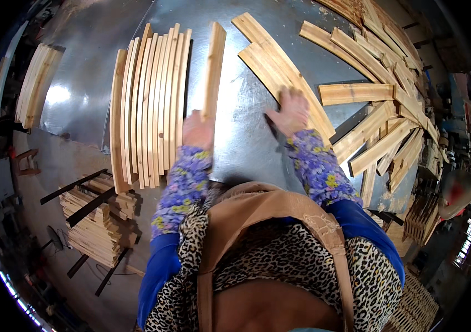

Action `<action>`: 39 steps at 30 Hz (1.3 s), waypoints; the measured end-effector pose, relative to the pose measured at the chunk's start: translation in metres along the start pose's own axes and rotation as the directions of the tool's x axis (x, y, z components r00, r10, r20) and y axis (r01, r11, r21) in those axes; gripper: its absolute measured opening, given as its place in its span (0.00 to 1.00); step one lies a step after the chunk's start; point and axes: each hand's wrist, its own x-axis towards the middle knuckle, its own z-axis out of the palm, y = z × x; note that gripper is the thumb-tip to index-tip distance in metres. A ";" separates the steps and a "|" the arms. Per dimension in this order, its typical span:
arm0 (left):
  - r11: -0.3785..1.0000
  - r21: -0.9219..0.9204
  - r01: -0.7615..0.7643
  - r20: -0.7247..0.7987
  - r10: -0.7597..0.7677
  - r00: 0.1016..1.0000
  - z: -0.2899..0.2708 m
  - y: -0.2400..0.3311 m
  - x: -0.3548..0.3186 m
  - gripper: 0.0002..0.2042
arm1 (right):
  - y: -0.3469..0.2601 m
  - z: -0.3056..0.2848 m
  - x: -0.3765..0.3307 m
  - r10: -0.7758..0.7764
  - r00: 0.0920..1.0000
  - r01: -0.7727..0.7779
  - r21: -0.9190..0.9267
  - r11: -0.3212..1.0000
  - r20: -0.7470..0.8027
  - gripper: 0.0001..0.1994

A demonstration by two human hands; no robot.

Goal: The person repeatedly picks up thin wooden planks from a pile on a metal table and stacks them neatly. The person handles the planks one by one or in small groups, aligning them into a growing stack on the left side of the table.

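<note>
My left hand is closed round the near end of a narrow wooden slat, which points away from me over the metal tabletop. Left of that hand, a row of wooden slats lies side by side, long edges together. My right hand rests on a pair of light wooden boards, its fingers stretched out and thumb apart. These boards lie slanted, touching each other lengthwise with their ends offset. Part of the nearer board is hidden under the hand and sleeve.
A loose heap of boards spreads over the right side, some crossing others. A smaller bundle of slats sits at the tabletop's far left. Below the left edge, stacked wood rests among dark metal bars on the floor.
</note>
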 end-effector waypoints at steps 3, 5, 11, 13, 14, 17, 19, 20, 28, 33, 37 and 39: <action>0.718 0.648 -0.254 -0.229 0.502 0.834 -0.022 -0.037 0.004 0.15 | 0.052 -0.012 -0.019 0.060 0.998 -0.060 -0.216 0.975 -0.005 0.47; 0.666 0.682 -0.303 -0.325 0.647 0.690 -0.033 -0.054 0.001 0.10 | 0.074 -0.016 -0.025 0.114 0.992 -0.106 -0.127 0.986 0.055 0.45; 0.331 0.937 0.113 -0.349 0.867 0.356 -0.073 -0.055 -0.011 0.31 | 0.055 -0.026 -0.003 0.035 0.628 -0.778 0.627 0.041 0.778 0.37; 0.575 0.815 -0.074 -0.384 0.631 0.674 -0.083 -0.050 -0.011 0.34 | 0.027 -0.020 0.005 -0.453 0.663 -0.747 0.574 -0.337 0.596 0.36; 0.627 0.772 -0.106 -0.363 0.571 0.736 -0.086 -0.050 -0.011 0.35 | 0.010 -0.011 0.007 -0.349 0.703 -0.709 0.575 -0.408 0.619 0.36; 0.698 0.692 -0.186 -0.382 0.572 0.725 -0.089 -0.056 -0.006 0.41 | -0.045 0.039 0.011 -0.466 0.716 -0.689 0.416 -0.594 0.520 0.34; 0.719 0.667 -0.196 -0.378 0.552 0.743 -0.087 -0.064 -0.004 0.43 | -0.078 0.083 0.009 -0.501 0.745 -0.662 0.395 -0.637 0.441 0.32; 0.757 0.610 -0.237 -0.370 0.536 0.759 -0.087 -0.068 -0.003 0.44 | -0.093 0.102 0.007 -0.510 0.705 -0.695 0.340 -0.633 0.493 0.31; 0.630 0.767 -0.122 -0.228 0.446 0.865 -0.077 -0.045 -0.021 0.52 | -0.189 0.079 0.035 -0.287 0.318 -0.308 0.385 0.870 0.904 0.26; 0.665 0.724 -0.186 -0.281 0.530 0.800 -0.071 -0.026 -0.033 0.45 | -0.120 -0.002 0.115 -0.321 0.942 0.320 0.030 0.947 0.098 0.21; 0.537 0.811 -0.231 -0.273 0.697 0.663 -0.069 -0.031 -0.034 0.41 | -0.031 -0.012 0.151 0.041 0.996 -0.025 -0.197 0.980 0.076 0.52; 0.560 0.795 -0.233 -0.264 0.665 0.699 -0.067 -0.033 -0.033 0.38 | -0.017 -0.007 0.153 0.050 0.981 -0.011 -0.206 0.979 0.186 0.56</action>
